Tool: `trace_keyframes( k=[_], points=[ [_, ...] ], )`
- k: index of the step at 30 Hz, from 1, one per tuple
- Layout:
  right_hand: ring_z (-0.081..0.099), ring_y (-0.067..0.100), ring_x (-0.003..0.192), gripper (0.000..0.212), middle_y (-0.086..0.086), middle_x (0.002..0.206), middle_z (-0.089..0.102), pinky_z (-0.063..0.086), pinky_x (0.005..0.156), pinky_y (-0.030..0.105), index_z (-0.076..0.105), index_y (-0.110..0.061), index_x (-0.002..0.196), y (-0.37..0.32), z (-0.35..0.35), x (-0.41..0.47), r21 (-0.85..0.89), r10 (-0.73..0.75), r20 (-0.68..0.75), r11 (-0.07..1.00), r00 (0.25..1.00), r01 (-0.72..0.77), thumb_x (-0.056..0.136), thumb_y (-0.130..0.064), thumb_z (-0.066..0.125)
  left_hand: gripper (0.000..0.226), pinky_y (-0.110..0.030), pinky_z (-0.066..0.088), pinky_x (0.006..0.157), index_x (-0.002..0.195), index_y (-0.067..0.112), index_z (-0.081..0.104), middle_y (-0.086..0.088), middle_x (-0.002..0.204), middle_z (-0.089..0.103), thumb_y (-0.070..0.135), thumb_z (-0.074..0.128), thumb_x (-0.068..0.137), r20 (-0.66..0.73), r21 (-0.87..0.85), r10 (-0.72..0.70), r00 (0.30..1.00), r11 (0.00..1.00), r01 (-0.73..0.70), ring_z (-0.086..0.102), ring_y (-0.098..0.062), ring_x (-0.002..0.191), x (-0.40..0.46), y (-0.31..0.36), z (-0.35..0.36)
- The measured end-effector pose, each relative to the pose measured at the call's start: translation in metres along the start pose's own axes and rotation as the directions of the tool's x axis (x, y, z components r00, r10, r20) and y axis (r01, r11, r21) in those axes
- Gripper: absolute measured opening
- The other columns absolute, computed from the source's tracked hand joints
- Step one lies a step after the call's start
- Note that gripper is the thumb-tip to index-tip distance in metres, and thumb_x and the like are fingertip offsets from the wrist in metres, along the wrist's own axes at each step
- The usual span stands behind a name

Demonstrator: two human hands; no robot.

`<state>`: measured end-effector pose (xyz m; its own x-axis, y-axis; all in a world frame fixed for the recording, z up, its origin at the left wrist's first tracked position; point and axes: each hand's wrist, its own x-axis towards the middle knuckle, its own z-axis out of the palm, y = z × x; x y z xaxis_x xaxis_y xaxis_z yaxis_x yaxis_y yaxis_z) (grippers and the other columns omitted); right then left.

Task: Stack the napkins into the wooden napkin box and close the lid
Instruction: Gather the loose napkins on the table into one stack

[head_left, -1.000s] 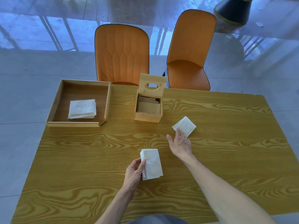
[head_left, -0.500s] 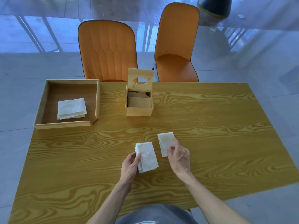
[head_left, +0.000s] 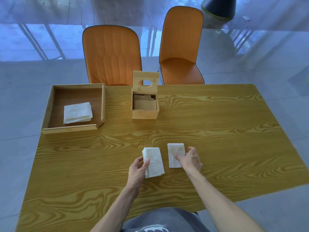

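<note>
The wooden napkin box (head_left: 144, 113) stands at the table's far middle, its lid (head_left: 145, 79) with an oval hole raised upright; brownish sheets lie inside. Near me, my left hand (head_left: 137, 172) grips a small stack of white napkins (head_left: 154, 163) by its left edge, thumb on top. Beside it to the right lies a single folded white napkin (head_left: 174, 152), flat on the table, and my right hand (head_left: 189, 159) holds it at its right side with fingers pressed on it. A third pile of white napkins (head_left: 77, 113) rests in the wooden tray (head_left: 50, 108) at the far left.
The wood-grain table (head_left: 217, 139) stretches wide to the right of my hands. Two orange chairs (head_left: 112, 54) stand behind the far edge, one directly behind the box. A dark lamp base (head_left: 219, 7) stands on the floor at the far right.
My right hand reached the loose napkin at the right, drew it toward me and squared it beside the stack. My left hand kept holding the stack.
</note>
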<state>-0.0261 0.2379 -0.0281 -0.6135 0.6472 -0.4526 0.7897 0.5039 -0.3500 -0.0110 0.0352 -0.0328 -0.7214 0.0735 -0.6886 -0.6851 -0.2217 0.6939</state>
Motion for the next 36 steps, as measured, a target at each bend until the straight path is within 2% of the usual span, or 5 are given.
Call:
trace_keyframes(
  k=[8, 13, 20, 32, 36],
  points=[
    [0.058, 0.023, 0.106, 0.046, 0.001, 0.114, 0.061, 0.042, 0.091, 0.039, 0.059, -0.021, 0.113, -0.009, 0.001, -0.007, -0.005, 0.028, 0.042, 1.0, 0.999, -0.028, 0.073, -0.038, 0.074, 0.025, -0.037, 0.06, 0.076, 0.115, 0.021, 0.06, -0.007, 0.105, 0.075, 0.023, 0.068, 0.091, 0.024, -0.006, -0.005, 1.0, 1.0, 0.005, 0.072, -0.025, 0.097, -0.004, -0.001, -0.002],
    [0.063, 0.013, 0.077, 0.026, 0.001, 0.097, 0.067, 0.052, 0.059, 0.027, 0.06, -0.015, 0.108, -0.013, -0.01, -0.018, 0.437, -0.095, 0.139, 0.899, 0.986, 0.025, 0.084, -0.018, 0.069, 0.029, -0.035, 0.06, 0.074, 0.119, 0.017, 0.059, -0.009, 0.108, 0.074, 0.023, 0.067, 0.091, 0.013, -0.021, -0.011, 1.0, 1.0, 0.011, 0.071, -0.025, 0.097, -0.004, 0.0, -0.006],
    [0.066, 0.02, 0.082, 0.016, 0.007, 0.092, 0.072, 0.056, 0.075, 0.042, 0.07, -0.009, 0.098, -0.014, -0.015, -0.023, 0.682, -0.168, 0.272, 0.728, 0.947, -0.067, 0.091, -0.023, 0.066, 0.037, -0.04, 0.059, 0.078, 0.126, 0.013, 0.058, -0.009, 0.11, 0.074, 0.025, 0.067, 0.091, -0.006, -0.035, -0.046, 0.999, 0.998, 0.045, 0.071, -0.028, 0.099, 0.001, -0.005, -0.008],
    [0.062, 0.019, 0.074, 0.025, 0.002, 0.08, 0.07, 0.05, 0.066, 0.04, 0.066, -0.011, 0.082, -0.022, 0.031, -0.057, 0.4, -0.319, 0.201, 0.89, 0.926, 0.22, 0.088, -0.035, 0.064, 0.031, -0.033, 0.057, 0.065, 0.124, 0.014, 0.063, -0.011, 0.101, 0.076, 0.027, 0.059, 0.096, 0.068, -0.127, -0.105, 0.992, 0.985, 0.113, 0.072, -0.024, 0.085, -0.003, 0.003, -0.008],
    [0.056, 0.019, 0.102, 0.04, 0.002, 0.109, 0.06, 0.047, 0.08, 0.028, 0.063, -0.011, 0.108, -0.022, 0.033, -0.059, 0.241, -0.393, 0.153, 0.904, 0.907, 0.352, 0.086, -0.045, 0.065, 0.037, -0.038, 0.059, 0.075, 0.118, 0.018, 0.065, -0.012, 0.108, 0.075, 0.042, 0.065, 0.09, 0.136, -0.108, -0.097, 0.986, 0.988, 0.112, 0.072, -0.028, 0.094, -0.006, 0.01, -0.006]
  ],
)
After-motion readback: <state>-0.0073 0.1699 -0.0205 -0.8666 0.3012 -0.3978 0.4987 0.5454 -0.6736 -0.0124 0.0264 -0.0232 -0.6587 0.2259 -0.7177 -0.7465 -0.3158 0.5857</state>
